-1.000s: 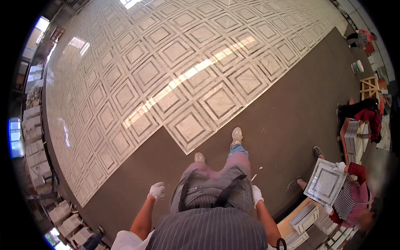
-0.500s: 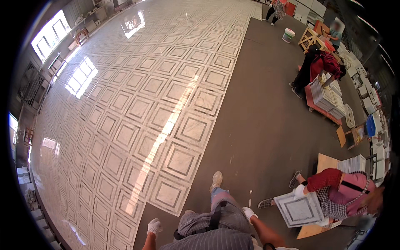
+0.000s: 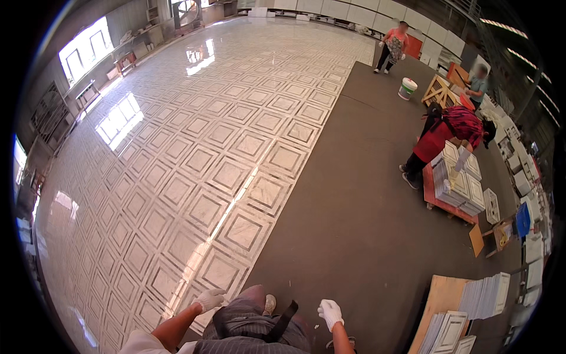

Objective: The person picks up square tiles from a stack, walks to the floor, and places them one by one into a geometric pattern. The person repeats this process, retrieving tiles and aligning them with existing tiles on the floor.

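My left hand (image 3: 209, 300), in a white work glove, hangs over the edge of the laid tile floor (image 3: 227, 272). Its fingers are stretched out and hold nothing. My right hand (image 3: 331, 313), gloved in white too, is over the brown floor (image 3: 348, 194) with its fingers curled in and nothing visible in them. Neither hand touches a tile. A dark strap (image 3: 284, 321) lies across my striped clothing, between the two hands. One shoe (image 3: 269, 304) shows below me.
At right, stacked framed tiles (image 3: 480, 297) stand on a wooden board (image 3: 428, 315). Beyond, a person in red (image 3: 451, 133) bends over a red pallet (image 3: 451, 211) of tiles. A white bucket (image 3: 407, 89), a wooden frame (image 3: 441, 91) and two other people are farther back.
My view has shifted forward and left, and both hands have swung. The person carrying a framed tile at right has left view. The far person in orange now shows fully.
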`<state>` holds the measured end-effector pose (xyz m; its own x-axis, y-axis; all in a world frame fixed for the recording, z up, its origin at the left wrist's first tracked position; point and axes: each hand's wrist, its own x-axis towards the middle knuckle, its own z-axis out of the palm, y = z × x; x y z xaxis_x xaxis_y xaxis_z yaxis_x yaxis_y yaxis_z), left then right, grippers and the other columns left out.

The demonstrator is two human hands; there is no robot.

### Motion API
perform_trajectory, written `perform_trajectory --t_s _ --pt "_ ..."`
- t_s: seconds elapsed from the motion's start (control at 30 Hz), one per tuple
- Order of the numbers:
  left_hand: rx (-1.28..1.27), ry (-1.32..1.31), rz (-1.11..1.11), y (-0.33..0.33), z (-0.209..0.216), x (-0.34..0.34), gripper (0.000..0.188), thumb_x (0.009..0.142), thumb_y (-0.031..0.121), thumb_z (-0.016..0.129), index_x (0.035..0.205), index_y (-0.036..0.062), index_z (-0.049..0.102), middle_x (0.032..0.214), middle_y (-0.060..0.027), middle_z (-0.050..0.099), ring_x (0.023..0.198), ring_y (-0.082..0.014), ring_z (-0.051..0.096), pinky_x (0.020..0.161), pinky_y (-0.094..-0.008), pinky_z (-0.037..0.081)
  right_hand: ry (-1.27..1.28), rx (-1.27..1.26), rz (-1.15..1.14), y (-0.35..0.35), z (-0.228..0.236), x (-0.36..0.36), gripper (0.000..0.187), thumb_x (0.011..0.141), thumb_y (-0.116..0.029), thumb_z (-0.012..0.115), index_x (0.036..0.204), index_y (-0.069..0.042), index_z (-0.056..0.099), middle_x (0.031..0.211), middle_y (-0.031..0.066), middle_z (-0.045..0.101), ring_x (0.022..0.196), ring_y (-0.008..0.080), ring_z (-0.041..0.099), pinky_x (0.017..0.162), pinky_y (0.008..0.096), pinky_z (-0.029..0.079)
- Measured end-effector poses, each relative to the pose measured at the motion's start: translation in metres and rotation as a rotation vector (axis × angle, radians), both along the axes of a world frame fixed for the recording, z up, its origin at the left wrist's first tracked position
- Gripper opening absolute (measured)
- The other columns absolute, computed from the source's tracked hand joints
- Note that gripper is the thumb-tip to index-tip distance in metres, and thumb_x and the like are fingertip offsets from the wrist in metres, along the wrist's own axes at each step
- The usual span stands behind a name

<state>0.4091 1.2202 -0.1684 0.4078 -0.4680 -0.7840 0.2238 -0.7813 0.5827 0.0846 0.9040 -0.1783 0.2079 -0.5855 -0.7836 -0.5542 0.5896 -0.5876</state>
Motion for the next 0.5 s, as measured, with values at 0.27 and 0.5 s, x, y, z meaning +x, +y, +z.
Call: perform_trajectory --t_s 0.27,0.5 --pt "-0.224 -0.482 -1.484 -0.047 -0.131 0.122 0.044 0.081 0.022 0.063 0.119 0.0011 0.059 0.101 -0.0118 0.064 0.103 -0.0229 0.06 0.084 -0.0368 0.051 -0.492 -0.182 0.313 -0.163 0.072 0.14 0.034 0.095 -0.027 0.053 0.116 -0.001 0.059 0.092 0.0047 0.062 0.083 0.0108 0.057 0.078 0.0261 0.048" --pt "0.022 0.042 -0.885 -0.284 -0.172 0.22 0.039 0.088 0.024 0.052 0.12 0.0012 0.052 0.09 -0.0161 0.061 0.087 -0.0274 0.059 0.073 -0.0439 0.05 0.044 -0.395 0.072 -0.285 0.007 0.06 0.037 0.092 -0.032 0.056 0.113 -0.003 0.061 0.091 0.0075 0.065 0.085 0.0151 0.061 0.077 0.03 0.049"
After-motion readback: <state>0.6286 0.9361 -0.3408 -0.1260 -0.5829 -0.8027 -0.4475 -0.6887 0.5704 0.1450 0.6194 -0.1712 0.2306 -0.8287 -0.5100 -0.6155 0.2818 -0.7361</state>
